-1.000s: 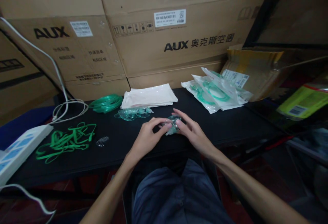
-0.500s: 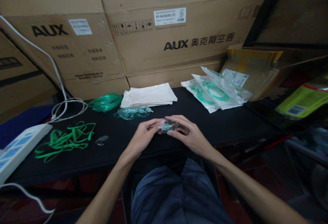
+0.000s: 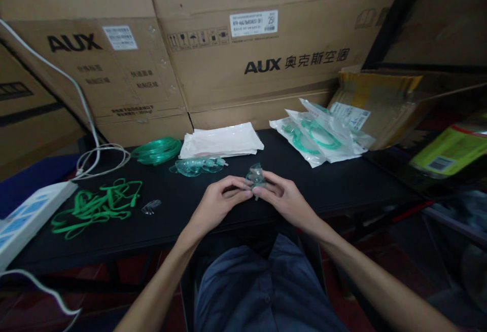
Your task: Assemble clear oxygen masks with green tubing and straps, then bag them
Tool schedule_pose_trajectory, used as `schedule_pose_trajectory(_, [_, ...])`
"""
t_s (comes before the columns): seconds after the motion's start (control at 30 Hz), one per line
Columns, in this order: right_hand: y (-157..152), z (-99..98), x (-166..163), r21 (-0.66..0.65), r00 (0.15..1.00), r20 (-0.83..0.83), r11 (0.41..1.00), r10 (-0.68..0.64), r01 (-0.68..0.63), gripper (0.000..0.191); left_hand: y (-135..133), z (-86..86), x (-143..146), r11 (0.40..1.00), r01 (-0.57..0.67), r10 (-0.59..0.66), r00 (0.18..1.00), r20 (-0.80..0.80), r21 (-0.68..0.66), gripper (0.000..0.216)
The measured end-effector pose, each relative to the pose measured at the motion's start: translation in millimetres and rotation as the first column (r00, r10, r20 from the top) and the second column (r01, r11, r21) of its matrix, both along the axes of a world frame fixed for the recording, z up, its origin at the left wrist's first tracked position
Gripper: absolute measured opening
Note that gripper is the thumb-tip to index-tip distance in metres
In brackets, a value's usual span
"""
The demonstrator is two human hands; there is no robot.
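A translucent green oxygen mask [image 3: 254, 174] is held up between my hands near the table's front edge. My left hand [image 3: 218, 200] grips its left side with thumb and fingers. On the other side, my right hand [image 3: 285, 197] pinches it, thumb close to the left one. Fingers hide part of the mask's lower end. Just beyond my left hand lie more clear green masks [image 3: 200, 167]. Green elastic straps [image 3: 101, 206] are tangled at the left, with a little pile of thin metal strips [image 3: 152, 207] beside them.
Coiled green tubing [image 3: 158, 151] and white packets [image 3: 222, 140] lie along the back. Clear-fronted packets with green tubing [image 3: 315, 134] rest at the back right. A white power strip [image 3: 34, 215] is at far left; large cardboard boxes [image 3: 266, 88] stand behind the table [image 3: 335, 185].
The mask has been turned between my hands: its connector pointed left before, and now its wider part stands upward. Both hands still hold it, in nearly the same place.
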State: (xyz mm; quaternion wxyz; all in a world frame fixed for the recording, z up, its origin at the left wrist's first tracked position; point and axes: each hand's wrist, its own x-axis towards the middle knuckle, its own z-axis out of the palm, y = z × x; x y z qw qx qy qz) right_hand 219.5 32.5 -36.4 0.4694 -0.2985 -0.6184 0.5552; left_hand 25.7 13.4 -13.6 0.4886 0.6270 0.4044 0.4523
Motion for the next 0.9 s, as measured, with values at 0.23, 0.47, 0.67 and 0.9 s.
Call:
schedule_pose_trajectory(0.23, [-2, 0.1, 0, 0.363, 0.970, 0.180, 0.927, -0.165, 0.091, 0.038, -7, 11.4, 0, 0.998, -0.027, 0.036, 0.988, -0.151, 0.056, 0.033])
schedule_pose_trajectory(0.47, [-3, -3.3, 0, 0.471, 0.944, 0.241, 0.878, -0.224, 0.088, 0.052, -4, 10.1, -1, 0.995, -0.096, 0.097, 0.985, -0.143, 0.014, 0.029])
schedule_pose_trajectory(0.67, [-3, -4.1, 1, 0.391, 0.964, 0.178, 0.913, -0.200, 0.117, 0.048, -1, 6.5, -1, 0.993, -0.119, 0.121, 0.987, -0.105, 0.026, 0.026])
schedule_pose_trajectory(0.9, [-3, -2.2, -1, 0.315, 0.973, 0.142, 0.940, -0.182, 0.130, 0.036, -1, 5.4, -1, 0.996, -0.092, 0.092, 0.993, -0.071, 0.000, 0.027])
